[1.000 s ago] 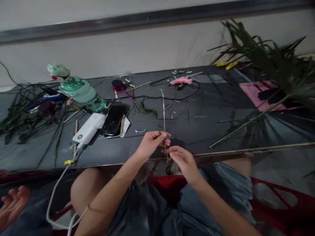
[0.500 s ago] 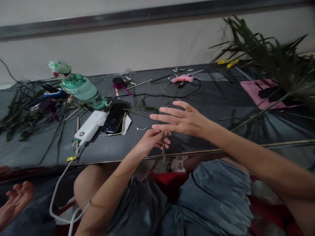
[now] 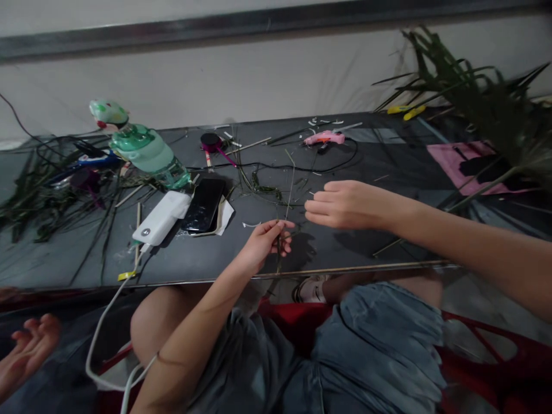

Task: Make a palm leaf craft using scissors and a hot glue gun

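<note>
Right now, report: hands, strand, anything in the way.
Left hand pinching thin strand. Right hand off it, fingers curled. Black cord passes behind strand, possible snag.

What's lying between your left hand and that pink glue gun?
In the head view, the black cable crosses between the left hand and the pink glue gun; small green scraps lie nearer the hand.

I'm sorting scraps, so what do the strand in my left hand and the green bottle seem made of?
Strand: perhaps plant fibre, possibly wire; dull, pale, thin and kinked near its top.
Green bottle: likely smooth, glossy plastic; its tinted wall looks see-through.
</note>
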Demonstrator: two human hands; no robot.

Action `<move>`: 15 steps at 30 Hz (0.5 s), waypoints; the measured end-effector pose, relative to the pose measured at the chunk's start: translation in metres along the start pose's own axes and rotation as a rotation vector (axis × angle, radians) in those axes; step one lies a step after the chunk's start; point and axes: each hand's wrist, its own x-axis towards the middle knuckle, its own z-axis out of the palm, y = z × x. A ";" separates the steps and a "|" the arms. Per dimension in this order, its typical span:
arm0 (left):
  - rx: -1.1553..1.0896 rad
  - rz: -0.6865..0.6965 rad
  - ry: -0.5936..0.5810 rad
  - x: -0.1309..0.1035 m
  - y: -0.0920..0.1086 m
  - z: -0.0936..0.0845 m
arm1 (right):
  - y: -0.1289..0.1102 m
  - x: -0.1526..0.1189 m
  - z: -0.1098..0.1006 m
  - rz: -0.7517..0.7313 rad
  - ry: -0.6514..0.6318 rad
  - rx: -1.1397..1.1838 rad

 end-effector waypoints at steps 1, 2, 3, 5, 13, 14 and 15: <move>-0.004 -0.006 0.008 0.000 0.001 0.000 | -0.003 -0.003 -0.001 -0.022 0.011 -0.054; -0.007 -0.011 0.021 0.000 0.001 0.000 | -0.005 -0.007 -0.002 -0.035 0.023 -0.091; -0.010 -0.015 0.036 0.000 0.002 0.001 | -0.008 -0.010 -0.002 -0.044 0.034 -0.116; -0.009 -0.023 0.067 0.000 0.004 0.001 | -0.012 -0.016 -0.003 -0.059 0.057 -0.141; 0.064 -0.005 0.086 0.001 0.003 0.000 | -0.021 -0.034 -0.003 0.012 0.009 -0.066; 0.079 0.009 0.073 0.001 0.003 0.000 | -0.018 -0.032 -0.004 0.021 -0.016 -0.022; 0.089 0.017 0.053 0.000 0.002 0.000 | -0.014 -0.030 -0.005 0.032 -0.043 0.031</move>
